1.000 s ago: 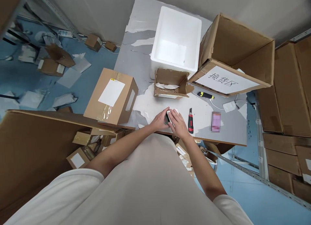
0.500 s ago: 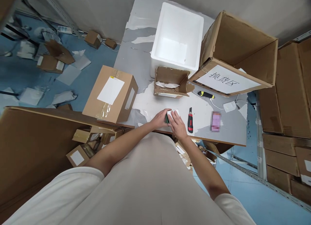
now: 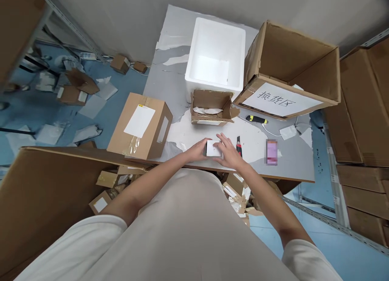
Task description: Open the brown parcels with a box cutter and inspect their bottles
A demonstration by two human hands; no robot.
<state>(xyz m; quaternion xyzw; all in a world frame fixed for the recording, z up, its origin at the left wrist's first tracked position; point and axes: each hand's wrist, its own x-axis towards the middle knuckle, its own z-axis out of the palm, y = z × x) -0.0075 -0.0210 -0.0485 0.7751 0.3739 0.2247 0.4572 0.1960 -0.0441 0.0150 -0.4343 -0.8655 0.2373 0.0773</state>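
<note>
- The white box [image 3: 213, 148] is between the two hands, at the near edge of the table [image 3: 291, 163]; I cannot tell whether it rests there or is held just above.
- The left hand [image 3: 197, 150] is clamped on the box's left end, thumb on the near side, fingers on the far side.
- The right hand [image 3: 228, 152] is at the other end, fingers arched and parted, some touching the top; I cannot tell whether it grips.
- The red knife [image 3: 239, 143] lies just beside the right hand, which hides its near end.
- Beyond the white box stands the small carton [image 3: 209, 122], open, with crumpled paper [image 3: 208, 110] inside.
- Behind that is the foam box [image 3: 190, 76], with the big carton [image 3: 322, 56] to its right.
- The yellow knife [image 3: 257, 119] lies before the big carton.
- The taped carton [image 3: 121, 131] stands at the table's left.
</note>
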